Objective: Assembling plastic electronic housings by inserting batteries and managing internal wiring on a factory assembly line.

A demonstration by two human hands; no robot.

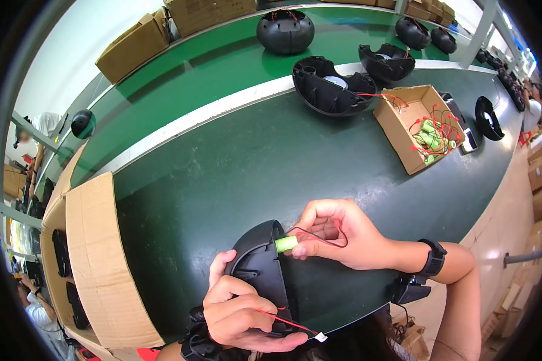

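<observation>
My left hand (239, 313) is closed around a black plastic half-shell (256, 271), holding it on edge near the front of the bench. A red and black wire with a small white connector (321, 337) trails out under its fingers. My right hand (349, 234) pinches a light green cylindrical battery (286, 243) at the shell's upper right edge; the battery's far end is partly hidden by the shell. Red and black battery leads with a red plug loop past the right fingers.
A cardboard box of green batteries (403, 135) stands at the right back. Open black shells (331, 90) lie beside it. A green conveyor (193, 78) carries round black housings (285, 31). At left is an open carton (105, 259) holding black parts. Other people work farther off.
</observation>
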